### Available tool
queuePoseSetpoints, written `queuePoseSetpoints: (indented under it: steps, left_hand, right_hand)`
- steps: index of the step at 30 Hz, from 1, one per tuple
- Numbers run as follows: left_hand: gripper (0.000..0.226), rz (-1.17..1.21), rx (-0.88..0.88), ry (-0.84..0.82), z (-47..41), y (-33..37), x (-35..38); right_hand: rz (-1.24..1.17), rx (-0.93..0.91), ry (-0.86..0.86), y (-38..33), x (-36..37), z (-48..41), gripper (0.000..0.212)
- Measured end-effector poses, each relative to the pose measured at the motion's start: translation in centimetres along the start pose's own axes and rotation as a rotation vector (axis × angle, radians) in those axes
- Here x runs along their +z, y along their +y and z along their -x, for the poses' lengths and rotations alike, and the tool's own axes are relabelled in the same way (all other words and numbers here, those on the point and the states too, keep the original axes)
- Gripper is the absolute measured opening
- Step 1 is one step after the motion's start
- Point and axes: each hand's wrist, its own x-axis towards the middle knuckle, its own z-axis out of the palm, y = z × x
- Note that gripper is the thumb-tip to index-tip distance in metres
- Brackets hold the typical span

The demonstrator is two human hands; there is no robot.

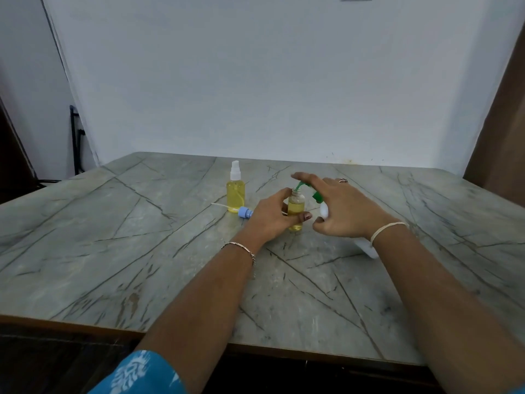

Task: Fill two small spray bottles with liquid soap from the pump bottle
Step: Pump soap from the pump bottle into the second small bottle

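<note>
My left hand (270, 216) grips a small open spray bottle (296, 207), upright on the table and holding yellow liquid. My right hand (343, 207) lies over the white pump bottle (366, 247), which is tilted toward the small bottle; its fingers rest on the green pump head (305, 187), whose spout meets the small bottle's mouth. A second small spray bottle (235, 191), capped with a white sprayer and full of yellow liquid, stands to the left. A blue sprayer cap with its tube (245, 213) lies beside it.
The grey marble-patterned table (142, 251) stands against a white wall. Its wooden front edge runs close to me. A dark stand is on the floor at the far left (75, 137).
</note>
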Motion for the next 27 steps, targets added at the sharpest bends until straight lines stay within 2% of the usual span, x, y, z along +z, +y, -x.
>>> queuePoseSetpoints:
  steps: [4,11,18,20,23,27]
  left_hand:
    - [0.058,-0.013,-0.004,0.012,0.1,0.3,-0.1]
    - [0.057,0.011,-0.006,0.009,0.0,0.1,0.0]
    - [0.059,0.004,0.009,0.022,0.0,0.1,0.0]
    - [0.057,-0.002,0.006,0.020,-0.1,0.0,0.1]
    - [0.056,-0.005,0.003,0.027,-0.1,0.0,0.1]
    - [0.060,-0.038,0.011,0.023,0.1,0.2,0.0]
  right_hand:
    - [-0.074,0.020,0.006,0.1,-0.4,0.3,0.109]
    - [-0.174,0.033,-0.028,0.7,-0.5,0.4,0.104]
    - [-0.095,-0.018,-0.048,0.5,-0.3,0.1,0.113]
    - [-0.076,-0.010,-0.032,0.4,-0.2,0.0,0.107]
    - [-0.044,-0.005,0.017,0.3,0.2,0.0,0.087]
    - [-0.004,0.006,0.095,0.3,0.8,-0.3,0.074]
